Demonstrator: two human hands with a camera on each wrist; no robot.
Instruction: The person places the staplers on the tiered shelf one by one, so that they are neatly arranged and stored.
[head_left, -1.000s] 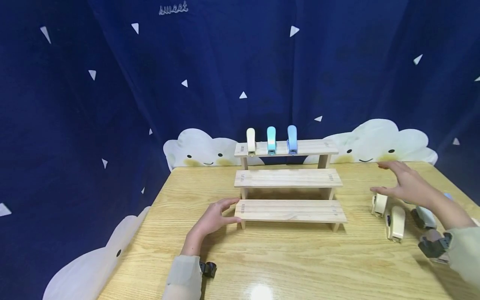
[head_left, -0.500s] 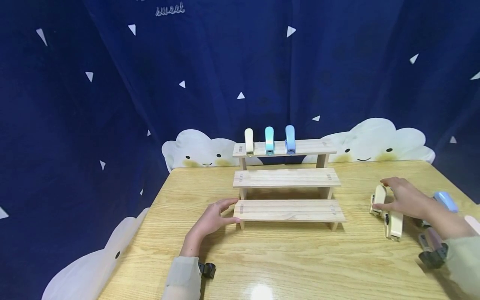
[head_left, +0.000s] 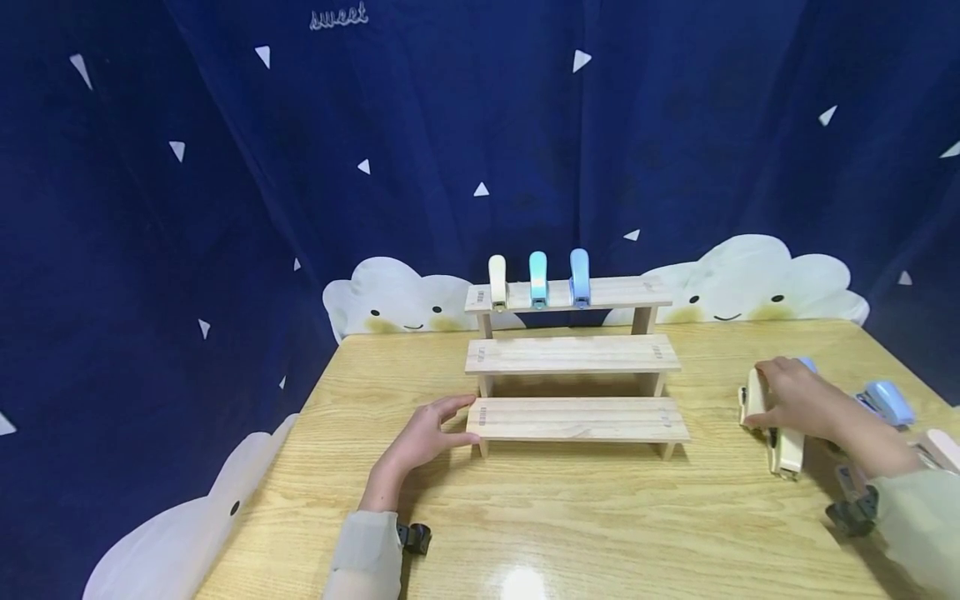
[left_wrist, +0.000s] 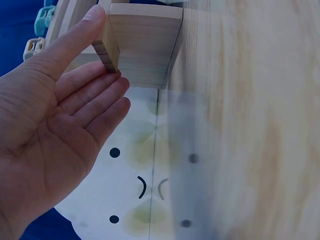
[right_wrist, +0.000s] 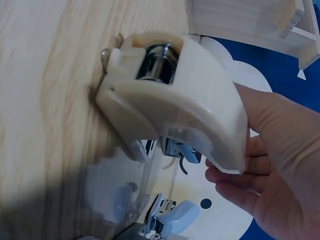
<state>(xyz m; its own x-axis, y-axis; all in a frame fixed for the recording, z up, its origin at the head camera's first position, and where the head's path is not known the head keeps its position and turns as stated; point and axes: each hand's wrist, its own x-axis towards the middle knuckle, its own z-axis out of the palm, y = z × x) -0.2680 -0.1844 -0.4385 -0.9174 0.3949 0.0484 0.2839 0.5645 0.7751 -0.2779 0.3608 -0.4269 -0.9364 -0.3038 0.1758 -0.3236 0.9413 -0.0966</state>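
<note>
Wood meets the left hand (head_left: 423, 433) first: wide, fingers fairly straight, thumb and fingertips at the left end of the lowest shelf (head_left: 581, 419). Three staplers (head_left: 538, 280) stand on the top shelf (head_left: 622, 292). Farther right, a cream stapler (head_left: 753, 396) is at the table's right side, the right hand (head_left: 802, 400) arched about it; whether it grips firmly, I cannot tell. Likely stiff, fairly heavy for its size and smooth, it is best pinched across the body, away from the nearer cream stapler (head_left: 787, 454).
</note>
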